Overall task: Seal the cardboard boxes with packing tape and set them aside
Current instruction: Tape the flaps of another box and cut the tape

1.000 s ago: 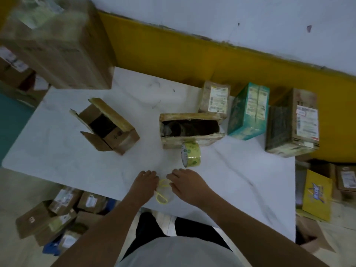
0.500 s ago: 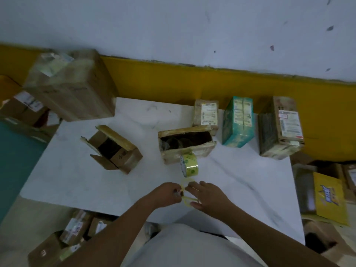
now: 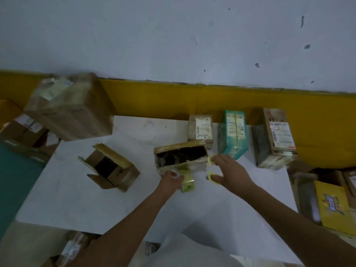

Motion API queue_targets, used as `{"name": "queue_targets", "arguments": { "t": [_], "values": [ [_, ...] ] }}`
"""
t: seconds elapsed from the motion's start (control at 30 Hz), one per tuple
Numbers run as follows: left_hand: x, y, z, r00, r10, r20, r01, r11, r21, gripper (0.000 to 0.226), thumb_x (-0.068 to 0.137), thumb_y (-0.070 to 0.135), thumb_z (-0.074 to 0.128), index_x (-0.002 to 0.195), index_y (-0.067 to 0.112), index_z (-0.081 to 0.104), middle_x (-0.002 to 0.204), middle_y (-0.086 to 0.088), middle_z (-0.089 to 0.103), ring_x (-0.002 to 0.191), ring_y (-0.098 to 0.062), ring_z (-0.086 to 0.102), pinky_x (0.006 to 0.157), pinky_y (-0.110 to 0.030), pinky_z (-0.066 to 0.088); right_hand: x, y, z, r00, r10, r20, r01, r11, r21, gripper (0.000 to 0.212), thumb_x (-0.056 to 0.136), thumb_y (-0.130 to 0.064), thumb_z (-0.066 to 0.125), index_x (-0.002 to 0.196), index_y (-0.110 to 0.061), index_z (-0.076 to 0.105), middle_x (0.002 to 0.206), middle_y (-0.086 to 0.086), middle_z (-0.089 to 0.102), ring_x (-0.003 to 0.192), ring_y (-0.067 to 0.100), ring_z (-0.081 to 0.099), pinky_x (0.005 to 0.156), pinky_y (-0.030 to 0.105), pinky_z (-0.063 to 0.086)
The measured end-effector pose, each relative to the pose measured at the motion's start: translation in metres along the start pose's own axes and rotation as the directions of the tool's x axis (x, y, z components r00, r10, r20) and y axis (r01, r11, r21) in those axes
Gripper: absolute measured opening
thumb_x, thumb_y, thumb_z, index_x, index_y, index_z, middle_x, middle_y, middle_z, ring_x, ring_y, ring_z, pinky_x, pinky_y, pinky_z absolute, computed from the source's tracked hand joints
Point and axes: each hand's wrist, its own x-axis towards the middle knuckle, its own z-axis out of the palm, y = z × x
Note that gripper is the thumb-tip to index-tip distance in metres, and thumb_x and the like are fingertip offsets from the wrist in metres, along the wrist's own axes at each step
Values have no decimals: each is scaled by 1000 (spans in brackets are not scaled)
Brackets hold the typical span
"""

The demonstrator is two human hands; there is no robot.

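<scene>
An open, taped-over cardboard box (image 3: pixel 192 147) lies on its side mid-table, its dark opening facing me. In front of it my left hand (image 3: pixel 170 181) grips the yellow-green tape roll (image 3: pixel 188 183), which touches the box's lower flap. My right hand (image 3: pixel 230 173) holds yellow-handled scissors (image 3: pixel 211 177) at the box's right end. A smaller open cardboard box (image 3: pixel 113 170) sits to the left, flaps spread. The hands are motion-blurred.
Three sealed parcels stand along the back edge: a labelled brown one (image 3: pixel 201 130), a teal one (image 3: pixel 233 135) and a larger brown one (image 3: pixel 275 137). A big box (image 3: pixel 71 106) overhangs the white table (image 3: pixel 77 199) at back left. More boxes lie on the floor on both sides.
Both hands moved away from the near table edge toward the open box. My right hand lifted the yellow scissors off the table; my left hand took hold of the tape roll.
</scene>
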Motion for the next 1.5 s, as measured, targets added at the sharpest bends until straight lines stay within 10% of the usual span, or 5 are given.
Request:
{"name": "queue_targets", "arguments": {
  "t": [0.17,0.67,0.87,1.17,1.5],
  "values": [
    [13,13,27,994,-86,-69,65,962,-267,59,84,25,74,132,9,43,131,-11,54,116,-29,57,97,-41,50,77,-37,27,987,-19,158,-12,982,189,53,82,-24,73,130,-21,52,134,-1,53,114,20,55,85,25,42],
    [5,14,11,998,-50,38,61,913,-403,13,100,17,53,96,29,53,87,-2,60,52,0,65,45,-19,52,138,-23,53,947,-69,315,-7,972,236,40,87,-8,64,125,-9,52,128,7,49,108,22,54,87,21,37],
    [7,21,7,998,-53,25,59,899,-434,45,98,14,58,140,19,43,92,-7,65,54,-6,68,43,-20,51,117,-29,-18,965,-67,255,48,995,82,29,89,-57,54,95,-29,58,81,-9,58,73,13,57,62,30,49],
    [6,24,3,999,-51,15,53,918,-393,54,97,12,58,146,19,37,91,-3,60,65,-9,59,41,-15,48,48,-27,-21,443,391,807,-466,869,-165,100,70,-90,43,134,-14,51,116,6,57,89,21,60,62,29,60],
    [23,11,-9,1000,-23,0,22,974,-227,65,94,21,62,151,22,30,137,-11,55,113,-20,60,88,-21,48,85,-27,28,368,398,840,-614,783,-102,83,78,-77,55,122,-6,59,110,9,54,70,15,43,54,25,57]
  ]
}}
